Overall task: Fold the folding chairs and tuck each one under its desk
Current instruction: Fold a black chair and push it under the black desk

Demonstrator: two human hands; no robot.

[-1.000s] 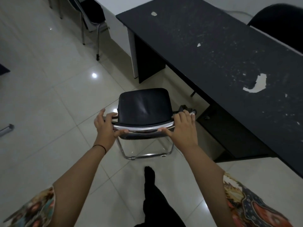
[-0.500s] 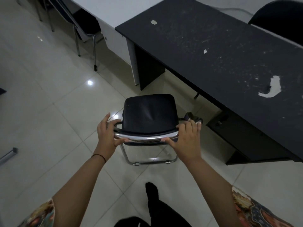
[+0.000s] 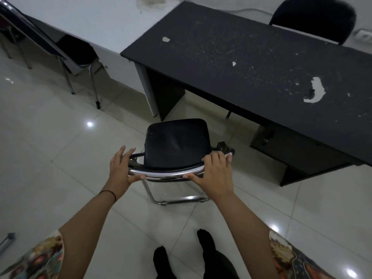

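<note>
A folding chair (image 3: 177,146) with a black padded seat and a chrome tube frame stands on the tiled floor in front of me. Its seat faces the black desk (image 3: 251,63). My left hand (image 3: 120,170) holds the chrome top bar at its left bend, thumb under the tube and fingers stretched over it. My right hand (image 3: 215,174) grips the same bar at its right bend, fingers curled over the tube. The chair sits a short way out from the desk's open knee space.
A second black chair (image 3: 78,51) with chrome legs stands at the far left beside a white desk (image 3: 84,19). Another dark chair back (image 3: 314,17) rises behind the black desk. My feet (image 3: 203,256) are on the floor below the chair. A metal tube end (image 3: 8,238) lies at the left edge.
The view has pulled back and tilted up, showing more of the desk and the far-left chair. Both hands stay on the chair's top bar; my left fingers have spread a little.
</note>
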